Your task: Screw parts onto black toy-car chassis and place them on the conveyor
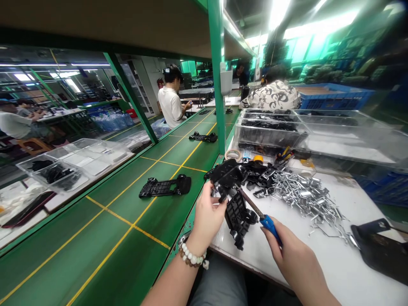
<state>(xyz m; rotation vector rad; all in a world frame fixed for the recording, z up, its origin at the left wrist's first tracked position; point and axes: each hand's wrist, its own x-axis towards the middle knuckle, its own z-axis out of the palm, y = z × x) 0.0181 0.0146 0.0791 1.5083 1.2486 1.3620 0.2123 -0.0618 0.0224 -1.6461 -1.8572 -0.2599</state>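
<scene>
Evidently, work on the black plastic assembly (228, 173) is under way and not complete: the piece sits in the left hand (208, 214), over the near left part of the white tabletop (338, 276). The left hand is partly curled, thumb and fingers pinching the assembly's lower edge. The right hand (293, 248) is wrapped firmly around a blue-handled, screwdriver-like tool (269, 227), whose metal shaft runs up and leftward from the hand to the assembly; the tip is lost among black surfaces, so its contact cannot be told. A ribbed black frame (237, 214) shows between the two hands; whether it is joined to the held piece is unclear.

Left of the left hand, on the green conveyor belt (117, 255), lies a chassis-like black unit (164, 186), with a similar black unit (203, 137) farther beyond; whether these are finished or await attention cannot be told. Beyond the right hand, a heap of bent metal pieces (306, 195) adjoins loose black plastic parts (259, 174). Such a stock suggests that much repetition remains. Farther beyond stand clear plastic bins (270, 136), some holding more black parts.
</scene>
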